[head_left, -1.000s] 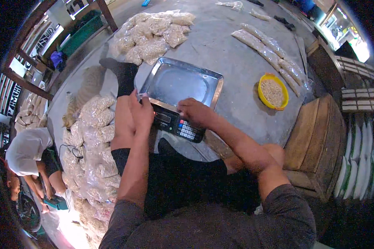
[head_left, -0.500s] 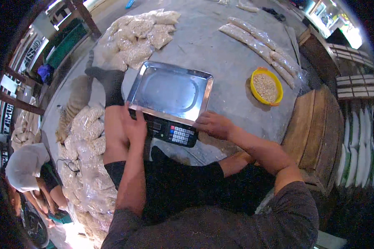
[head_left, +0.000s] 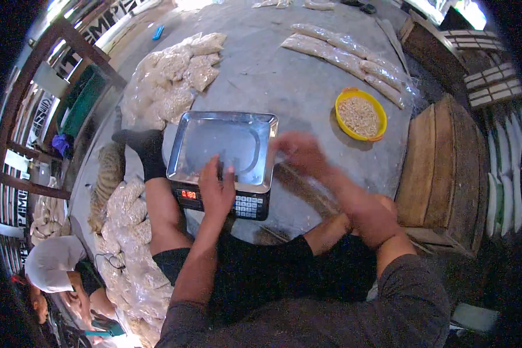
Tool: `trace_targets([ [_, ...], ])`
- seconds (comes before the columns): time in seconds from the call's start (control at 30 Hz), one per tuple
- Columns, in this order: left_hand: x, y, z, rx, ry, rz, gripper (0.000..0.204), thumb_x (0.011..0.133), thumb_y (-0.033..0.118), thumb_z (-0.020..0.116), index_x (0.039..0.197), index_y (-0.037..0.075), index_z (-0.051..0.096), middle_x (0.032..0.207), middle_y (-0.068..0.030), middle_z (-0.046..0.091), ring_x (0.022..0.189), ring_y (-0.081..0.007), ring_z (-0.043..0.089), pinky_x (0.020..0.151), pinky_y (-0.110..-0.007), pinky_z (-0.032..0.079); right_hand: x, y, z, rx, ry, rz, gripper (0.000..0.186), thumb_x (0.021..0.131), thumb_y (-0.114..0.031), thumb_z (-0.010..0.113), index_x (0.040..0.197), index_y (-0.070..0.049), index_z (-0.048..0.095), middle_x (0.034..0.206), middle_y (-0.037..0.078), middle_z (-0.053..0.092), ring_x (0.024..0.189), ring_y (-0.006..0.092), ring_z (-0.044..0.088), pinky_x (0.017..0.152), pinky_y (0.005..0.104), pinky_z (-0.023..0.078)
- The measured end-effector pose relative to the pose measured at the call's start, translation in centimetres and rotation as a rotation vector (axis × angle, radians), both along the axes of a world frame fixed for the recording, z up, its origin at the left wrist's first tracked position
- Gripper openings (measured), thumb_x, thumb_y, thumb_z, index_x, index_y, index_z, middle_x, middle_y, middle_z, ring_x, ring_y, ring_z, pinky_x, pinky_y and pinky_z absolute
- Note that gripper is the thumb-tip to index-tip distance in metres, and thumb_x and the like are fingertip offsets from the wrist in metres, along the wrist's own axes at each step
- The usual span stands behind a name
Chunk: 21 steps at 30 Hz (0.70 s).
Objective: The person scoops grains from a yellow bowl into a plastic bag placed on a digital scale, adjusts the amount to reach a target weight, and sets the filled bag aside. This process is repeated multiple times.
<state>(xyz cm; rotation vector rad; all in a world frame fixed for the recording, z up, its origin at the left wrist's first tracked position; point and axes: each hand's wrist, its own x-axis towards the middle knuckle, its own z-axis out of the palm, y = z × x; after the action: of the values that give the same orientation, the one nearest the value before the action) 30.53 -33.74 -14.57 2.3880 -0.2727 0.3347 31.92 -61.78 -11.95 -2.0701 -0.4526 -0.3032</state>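
A digital scale [head_left: 251,206] with a shiny metal tray [head_left: 221,139] stands on the floor between my legs. Its red display glows, and the tray carries nothing. My left hand [head_left: 217,190] reaches over the tray's front edge beside the keypad, fingers apart and holding nothing; I cannot tell whether the fingertips touch the metal. Beside the tray's right edge is my right hand [head_left: 300,152], smeared by motion, so its fingers and anything in them cannot be made out.
A yellow basin [head_left: 379,134] of pale pieces sits to the right, near a wooden crate [head_left: 426,168]. Filled plastic bags [head_left: 174,75] lie at far left, more [head_left: 136,255] beside my leg, and long ones [head_left: 336,55] at far right. A cat [head_left: 109,174] lies left; another person [head_left: 58,264] crouches lower left.
My left hand has moved right from the tray's left corner to its front edge. My right hand has lifted off the right corner. The scale looks turned slightly, and its display now shows lit.
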Motion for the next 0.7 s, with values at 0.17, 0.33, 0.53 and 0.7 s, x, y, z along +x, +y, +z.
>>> trace_targets([
  [0.17,3.8,-4.6,-0.5,-0.007,-0.045,-0.087,0.048,0.094,0.03,0.065,0.129,-0.003,0.059,0.123,-0.0276,0.063,0.118,-0.0452,0.057,0.105,-0.051,0.042,5.1,-15.6,1.0,-0.339,-0.107,-0.826,0.035,0.098,-0.035,0.062,0.108,-0.003,0.072,0.104,0.019,0.072,0.101,0.0386,0.066,0.092,0.0464,0.05],
  [0.33,10.2,-9.8,-1.4,0.151,-0.173,-0.031,0.034,0.09,0.023,0.067,0.115,0.0,0.064,0.109,-0.0231,0.065,0.107,-0.0419,0.061,0.096,-0.052,0.045,7.3,-10.6,-6.4,-0.22,-0.259,-0.699,0.033,0.1,-0.034,0.058,0.1,-0.002,0.065,0.086,0.019,0.067,0.08,0.043,0.064,0.076,0.0509,0.052],
  [0.53,13.8,-10.9,-2.9,0.257,-0.102,0.015,0.014,0.088,0.014,0.063,0.094,0.002,0.067,0.097,-0.0193,0.065,0.095,-0.0406,0.062,0.086,-0.054,0.047,6.2,-2.7,-4.8,0.985,0.866,-0.333,0.036,0.104,-0.036,0.057,0.11,0.0,0.064,0.099,0.01,0.067,0.089,0.0196,0.068,0.081,0.0316,0.059],
  [0.7,14.0,-10.8,-3.8,0.327,-0.205,0.04,0.009,0.082,0.008,0.062,0.088,0.002,0.065,0.087,-0.018,0.065,0.089,-0.0402,0.063,0.08,-0.053,0.047,4.6,-3.2,-5.4,1.286,0.894,-0.427,0.027,0.102,-0.027,0.058,0.106,0.0,0.062,0.094,0.01,0.066,0.086,0.0196,0.067,0.081,0.0332,0.059],
])
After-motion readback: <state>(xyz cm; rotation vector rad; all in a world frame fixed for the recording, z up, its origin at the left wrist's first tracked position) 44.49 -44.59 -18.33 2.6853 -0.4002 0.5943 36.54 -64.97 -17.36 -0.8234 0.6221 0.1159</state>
